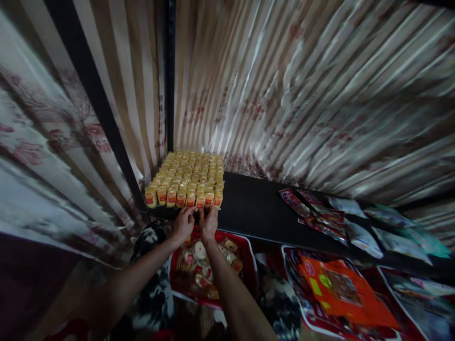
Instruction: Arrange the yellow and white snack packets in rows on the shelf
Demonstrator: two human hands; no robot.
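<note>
Rows of small yellow wrapped snack packets point(188, 177) with red labels stand close together at the left end of a black shelf. At the front edge of this block, my left hand point(184, 224) and my right hand point(208, 222) are side by side, fingers bent and closed. The right fingertips are on the bottom of a front-row snack packet point(200, 200). Whatever the left fingertips pinch is hidden. Under my forearms is a red basket point(250, 255) holding several wrapped snacks point(201, 272).
The black shelf point(252, 201) runs to the right, with red packets point(320, 213) and pale bags point(362, 239) lying on it. Another red basket point(284, 258) holds a large orange bag point(344, 289). Striped plastic sheeting point(284, 90) hangs behind, and a dark post point(170, 71) stands at the corner.
</note>
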